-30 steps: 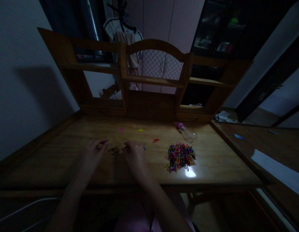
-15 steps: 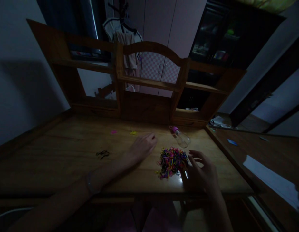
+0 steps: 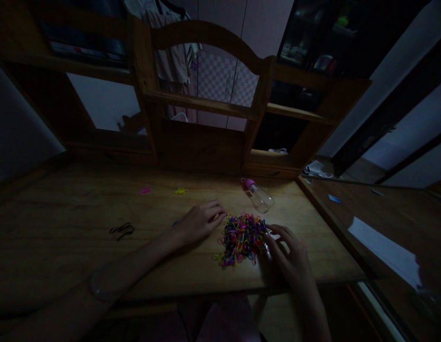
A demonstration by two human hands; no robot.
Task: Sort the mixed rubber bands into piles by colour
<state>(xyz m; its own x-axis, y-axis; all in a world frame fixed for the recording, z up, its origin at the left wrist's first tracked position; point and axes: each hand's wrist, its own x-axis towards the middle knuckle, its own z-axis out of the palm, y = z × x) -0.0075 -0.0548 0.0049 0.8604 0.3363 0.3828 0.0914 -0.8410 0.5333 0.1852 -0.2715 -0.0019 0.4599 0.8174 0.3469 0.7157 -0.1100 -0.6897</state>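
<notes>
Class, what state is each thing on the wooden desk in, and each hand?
Clear bottle with pink cap: lying on its side, capped.
Multicoloured heap of thin loops: loose, jumbled.
Thin black loops: lying apart.
Small pink loops: bunched.
Small yellow loops: bunched.
Small blue piece: partly hidden.
Left hand: fingers bent, at heap; grip unclear.
Right hand: fingers curved, at heap; grip unclear.

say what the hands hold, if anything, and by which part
Cannot be told: left hand and right hand are at opposite sides of the colourful pile; any grip is too dim to make out.
</notes>
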